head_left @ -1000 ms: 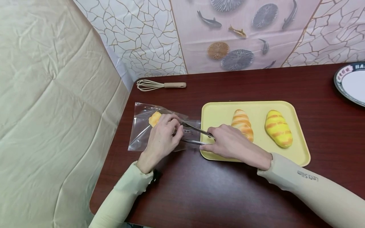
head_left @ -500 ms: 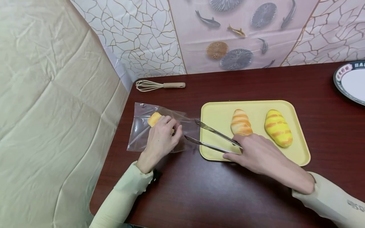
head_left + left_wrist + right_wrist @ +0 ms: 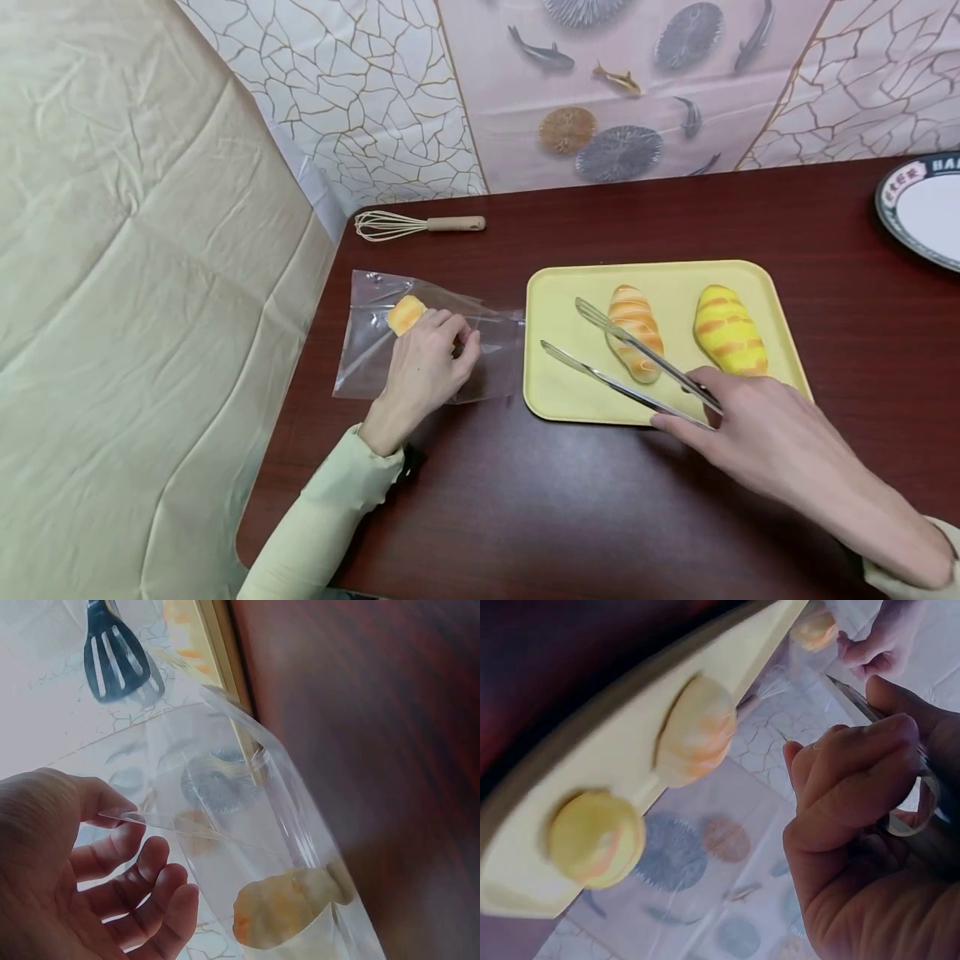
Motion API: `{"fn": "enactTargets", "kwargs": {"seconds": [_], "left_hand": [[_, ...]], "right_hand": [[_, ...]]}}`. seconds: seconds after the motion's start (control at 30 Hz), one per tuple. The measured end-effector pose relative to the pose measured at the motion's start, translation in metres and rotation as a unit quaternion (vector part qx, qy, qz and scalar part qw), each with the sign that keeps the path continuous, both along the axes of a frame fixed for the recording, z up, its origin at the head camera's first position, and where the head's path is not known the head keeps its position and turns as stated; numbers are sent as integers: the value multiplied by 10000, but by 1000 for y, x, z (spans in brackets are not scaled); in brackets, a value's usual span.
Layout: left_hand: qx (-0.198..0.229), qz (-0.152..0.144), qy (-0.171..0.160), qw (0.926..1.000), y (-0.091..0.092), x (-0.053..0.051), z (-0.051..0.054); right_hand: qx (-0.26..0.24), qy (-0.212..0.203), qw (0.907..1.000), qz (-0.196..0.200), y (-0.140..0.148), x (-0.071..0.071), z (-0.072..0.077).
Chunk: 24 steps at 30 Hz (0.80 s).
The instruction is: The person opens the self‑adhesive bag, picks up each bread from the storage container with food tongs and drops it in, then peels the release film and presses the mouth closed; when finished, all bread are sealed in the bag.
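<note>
My left hand (image 3: 427, 358) pinches the edge of a clear plastic bag (image 3: 217, 772) between thumb and forefinger. Inside the bag lies a golden-brown bread piece (image 3: 406, 315), partly hidden by the hand in the head view. With my right hand (image 3: 772, 433) I grip metal tongs (image 3: 630, 342), their arms spread with nothing between the tips. One tip is over the yellow tray (image 3: 555, 392), the other beside an orange-striped bread roll (image 3: 636, 333). A yellow striped bread roll (image 3: 729, 329) lies farther right on the tray, just beyond my right hand.
A whisk (image 3: 420, 225) with a beige handle lies along the table's back edge. At the far right sits a white plate (image 3: 930, 208) with a dark patterned rim. A cream cloth (image 3: 150, 333) hangs along the left side, and a patterned covering (image 3: 600, 92) rises behind the table.
My right hand has drawn the tongs out of the bag and moved right, over the tray. The left hand stays at the bag; the bread piece remains inside.
</note>
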<state>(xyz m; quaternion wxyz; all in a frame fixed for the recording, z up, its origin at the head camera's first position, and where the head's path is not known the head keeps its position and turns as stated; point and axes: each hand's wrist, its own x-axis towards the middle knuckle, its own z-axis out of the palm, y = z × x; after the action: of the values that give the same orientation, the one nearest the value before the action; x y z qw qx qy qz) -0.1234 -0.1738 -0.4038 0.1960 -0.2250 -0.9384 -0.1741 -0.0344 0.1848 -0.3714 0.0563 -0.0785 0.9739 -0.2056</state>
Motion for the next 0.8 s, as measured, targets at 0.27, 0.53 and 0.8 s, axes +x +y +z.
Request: {"fn": "enactTargets", "kwargs": {"seconds": [0.27, 0.53, 0.8], "left_hand": [[-14, 7, -145, 9999, 1, 1, 0], [-53, 18, -117, 9999, 2, 2, 0], [-86, 33, -145, 9999, 4, 2, 1]], "right_hand": [[77, -17, 9985, -550, 27, 22, -13], [-35, 205, 9949, -987, 40, 38, -21], [-94, 69, 9944, -1054, 43, 47, -31]]}}
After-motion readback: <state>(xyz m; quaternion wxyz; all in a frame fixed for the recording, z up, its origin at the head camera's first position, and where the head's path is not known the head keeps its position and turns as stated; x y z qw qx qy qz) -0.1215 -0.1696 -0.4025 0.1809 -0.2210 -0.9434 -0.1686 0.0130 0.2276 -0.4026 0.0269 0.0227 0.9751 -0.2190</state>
